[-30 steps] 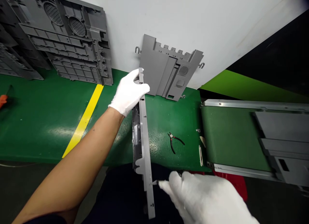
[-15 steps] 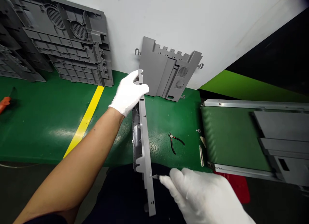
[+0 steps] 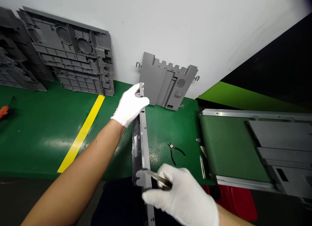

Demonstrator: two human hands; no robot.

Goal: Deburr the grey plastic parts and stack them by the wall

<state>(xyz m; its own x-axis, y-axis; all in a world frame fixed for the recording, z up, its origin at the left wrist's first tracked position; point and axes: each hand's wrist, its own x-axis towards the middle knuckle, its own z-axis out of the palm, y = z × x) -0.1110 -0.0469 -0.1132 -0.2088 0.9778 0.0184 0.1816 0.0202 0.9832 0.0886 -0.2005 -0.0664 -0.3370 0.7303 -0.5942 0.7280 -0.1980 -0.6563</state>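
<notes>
My left hand [image 3: 130, 105], in a white glove, is closed around the far end of a grey plastic panel [image 3: 145, 138]. The panel stands on its edge, its narrow side facing up and its ribbed inner face to the left. In my gloved right hand [image 3: 184, 195] is a knife [image 3: 156, 176], gripped by its handle. Its blade points left and lies at the panel's near part, beside a notched tab [image 3: 140, 178]; whether it touches is hard to tell. Most of the knife's handle is hidden by my fingers.
Black-handled side cutters [image 3: 175, 151] lie on the green table [image 3: 44, 131]. Another grey panel [image 3: 168, 83] leans on the white wall, and several ribbed panels [image 3: 78, 57] stand at left. A conveyor belt [image 3: 226, 144] at right carries a grey panel [image 3: 285, 148]. An orange-handled tool [image 3: 3, 111] lies far left.
My right hand has moved up along the panel and turned, bringing more of the knife into view near the notched tab. My left hand keeps its hold. The view has tilted slightly upward.
</notes>
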